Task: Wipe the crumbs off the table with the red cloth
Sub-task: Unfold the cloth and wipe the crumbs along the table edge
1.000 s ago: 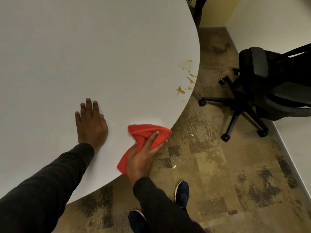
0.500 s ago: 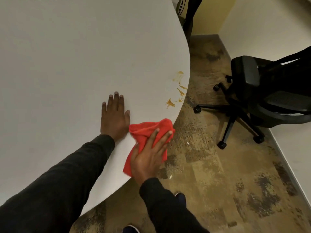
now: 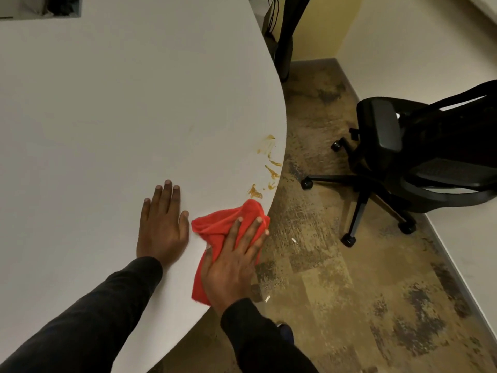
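A crumpled red cloth (image 3: 215,230) lies on the white table (image 3: 107,117) at its curved right edge. My right hand (image 3: 231,262) presses flat on the cloth, fingers spread over it. Just beyond the cloth, orange-brown crumbs and smears (image 3: 254,191) run along the table edge up to a farther patch of crumbs (image 3: 269,146). My left hand (image 3: 161,227) rests flat on the table, palm down, just left of the cloth, holding nothing.
A black office chair (image 3: 403,162) on castors stands on the mottled brown carpet (image 3: 336,292) to the right. A dark post (image 3: 287,36) stands past the table's far edge. Small white bits (image 3: 294,240) lie on the floor.
My right hand has pushed the red cloth forward along the table edge, up to the nearest crumbs. My left hand has slid forward too and now sits beside the cloth.
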Tool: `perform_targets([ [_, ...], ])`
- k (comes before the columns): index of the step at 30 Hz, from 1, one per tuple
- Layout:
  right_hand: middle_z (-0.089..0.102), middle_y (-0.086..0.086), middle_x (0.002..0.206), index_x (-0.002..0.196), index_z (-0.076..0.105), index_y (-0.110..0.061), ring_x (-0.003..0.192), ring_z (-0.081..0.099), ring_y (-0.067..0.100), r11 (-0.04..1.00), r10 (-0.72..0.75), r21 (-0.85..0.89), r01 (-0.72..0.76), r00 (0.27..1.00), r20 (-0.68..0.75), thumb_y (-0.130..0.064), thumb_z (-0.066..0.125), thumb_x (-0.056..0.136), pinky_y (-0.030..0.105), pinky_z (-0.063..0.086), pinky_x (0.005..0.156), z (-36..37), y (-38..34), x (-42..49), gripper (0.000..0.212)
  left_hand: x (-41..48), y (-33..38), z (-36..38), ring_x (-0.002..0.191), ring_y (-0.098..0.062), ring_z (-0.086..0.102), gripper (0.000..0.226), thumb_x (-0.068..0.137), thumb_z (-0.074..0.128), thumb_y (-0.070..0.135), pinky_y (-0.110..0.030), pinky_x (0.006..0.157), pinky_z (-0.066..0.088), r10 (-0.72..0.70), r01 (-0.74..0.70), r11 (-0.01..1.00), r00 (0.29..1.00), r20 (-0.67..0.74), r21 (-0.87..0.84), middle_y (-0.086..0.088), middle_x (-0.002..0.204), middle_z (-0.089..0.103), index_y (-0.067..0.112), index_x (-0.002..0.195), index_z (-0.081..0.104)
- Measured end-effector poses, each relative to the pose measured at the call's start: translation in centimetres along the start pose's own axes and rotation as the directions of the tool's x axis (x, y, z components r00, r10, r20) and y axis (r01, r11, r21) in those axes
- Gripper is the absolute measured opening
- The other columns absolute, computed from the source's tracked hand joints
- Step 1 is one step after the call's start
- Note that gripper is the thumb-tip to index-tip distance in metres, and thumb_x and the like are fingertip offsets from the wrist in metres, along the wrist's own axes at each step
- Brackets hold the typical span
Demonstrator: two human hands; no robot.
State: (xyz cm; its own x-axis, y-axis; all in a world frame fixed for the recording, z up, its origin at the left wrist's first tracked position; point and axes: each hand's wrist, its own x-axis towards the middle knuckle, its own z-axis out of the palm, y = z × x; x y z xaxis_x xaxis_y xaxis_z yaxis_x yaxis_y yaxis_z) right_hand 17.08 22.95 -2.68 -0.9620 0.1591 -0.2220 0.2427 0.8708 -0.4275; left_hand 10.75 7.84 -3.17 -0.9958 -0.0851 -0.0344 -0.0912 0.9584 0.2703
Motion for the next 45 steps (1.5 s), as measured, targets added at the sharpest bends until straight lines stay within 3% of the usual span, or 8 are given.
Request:
perform_targets([
  [7,-0.015,0.027,0.168,0.164,-0.009,-0.016,0.149,0.03,0.049,0.968,0.11,0.23,-0.103,0.994,-0.018,-0.046,0.039,0.106,0.051,0.042,0.115,-4.2,1.6,11.6,0.081,0.1,-0.2,0.6,0.157,-0.023,0.008,0.067,0.099,0.021,0.039,-0.046,0.127,0.009,0.001,-0.001,1.0,1.0,-0.006,0.017,-0.007,0.17,0.01,0.012,0.161,0.017],
  [14,-0.041,0.012,0.162,0.161,-0.02,-0.027,0.154,0.019,0.043,0.985,0.034,0.166,-0.036,0.999,0.017,-0.062,0.025,0.099,0.055,0.046,0.111,-0.5,1.3,0.4,0.084,0.0,0.0,0.2,0.157,-0.025,0.011,0.067,0.099,0.025,0.036,-0.047,0.126,0.011,-0.015,0.015,1.0,1.0,0.002,0.01,-0.008,0.169,0.013,0.011,0.16,0.02],
  [19,-0.016,0.023,0.169,0.164,-0.007,-0.021,0.151,0.023,0.047,0.977,0.067,0.205,-0.059,0.997,-0.031,-0.051,0.038,0.103,0.055,0.046,0.11,-2.5,1.9,8.3,0.082,0.1,-0.2,0.5,0.157,-0.023,0.01,0.067,0.099,0.023,0.038,-0.046,0.127,0.01,-0.011,0.011,1.0,1.0,-0.004,0.019,-0.007,0.17,0.011,0.012,0.16,0.019],
  [25,-0.01,0.031,0.168,0.164,0.001,-0.008,0.156,0.003,0.049,0.999,0.034,0.036,-0.033,0.999,-0.028,-0.046,0.036,0.106,0.059,0.02,0.124,-6.0,1.9,17.3,0.078,0.0,-0.1,0.5,0.157,-0.022,0.008,0.066,0.099,0.023,0.038,-0.045,0.127,0.009,-0.014,0.014,1.0,1.0,-0.012,0.012,-0.006,0.17,0.01,0.013,0.16,0.018],
  [30,-0.011,0.026,0.169,0.164,0.0,-0.007,0.157,-0.012,0.043,0.976,-0.177,-0.143,0.167,0.982,-0.065,-0.055,0.011,0.104,0.059,-0.002,0.127,-1.8,1.4,5.6,0.077,0.0,-0.2,0.4,0.157,-0.024,0.011,0.065,0.1,0.025,0.036,-0.046,0.126,0.011,-0.013,0.013,1.0,1.0,-0.004,0.019,-0.008,0.169,0.013,0.011,0.16,0.02],
  [36,-0.008,0.026,0.169,0.164,0.002,-0.008,0.157,-0.01,0.043,0.936,-0.252,-0.26,0.239,0.967,-0.02,-0.052,0.023,0.104,0.059,-0.002,0.127,-2.4,2.0,9.5,0.077,0.0,-0.2,0.5,0.156,-0.023,0.012,0.066,0.099,0.025,0.037,-0.045,0.126,0.01,-0.007,0.008,1.0,1.0,-0.017,0.021,-0.008,0.169,0.014,0.012,0.16,0.02],
  [41,-0.009,0.028,0.169,0.164,0.001,-0.007,0.157,-0.009,0.044,0.949,-0.14,-0.29,0.127,0.99,-0.024,-0.047,0.026,0.105,0.059,-0.002,0.126,-6.1,0.8,19.0,0.075,-0.1,-0.2,0.6,0.157,-0.022,0.01,0.065,0.1,0.024,0.038,-0.043,0.127,0.009,-0.005,0.006,1.0,1.0,-0.029,0.007,-0.006,0.169,0.013,0.013,0.16,0.019],
  [45,-0.01,0.028,0.168,0.163,-0.002,-0.006,0.157,-0.01,0.043,0.959,-0.229,-0.186,0.215,0.971,-0.062,-0.047,0.017,0.107,0.057,-0.002,0.127,-3.3,0.5,12.5,0.072,0.0,-0.1,0.4,0.156,-0.025,0.013,0.065,0.099,0.027,0.035,-0.045,0.126,0.011,-0.006,0.006,1.0,1.0,-0.024,0.01,-0.009,0.169,0.015,0.011,0.159,0.022],
])
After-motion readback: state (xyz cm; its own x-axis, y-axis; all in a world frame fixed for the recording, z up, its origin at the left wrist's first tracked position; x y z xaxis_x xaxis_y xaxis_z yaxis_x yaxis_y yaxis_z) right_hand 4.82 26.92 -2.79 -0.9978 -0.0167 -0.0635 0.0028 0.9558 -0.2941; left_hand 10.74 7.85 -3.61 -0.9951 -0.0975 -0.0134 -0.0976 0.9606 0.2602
